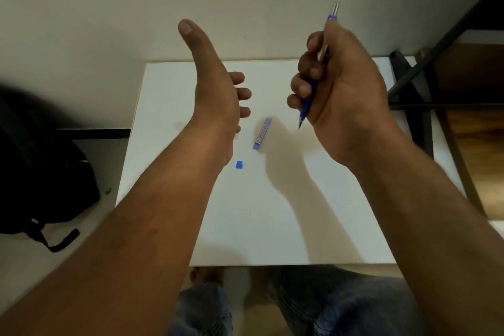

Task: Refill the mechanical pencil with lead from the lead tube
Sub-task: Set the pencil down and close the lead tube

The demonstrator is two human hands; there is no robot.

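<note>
My right hand [335, 84] fists the slim blue mechanical pencil [309, 98]; my left hand [218, 90] hangs open, empty. Below between them lies the light, slippery blue plastic lead tube [262, 133]; I'd pinch its sides.

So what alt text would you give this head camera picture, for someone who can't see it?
A person's right hand grips a blue mechanical pencil, tip down, above a white table, while the open left hand is raised beside it. On the table lie a blue lead tube and a small blue cap, apart.
</note>
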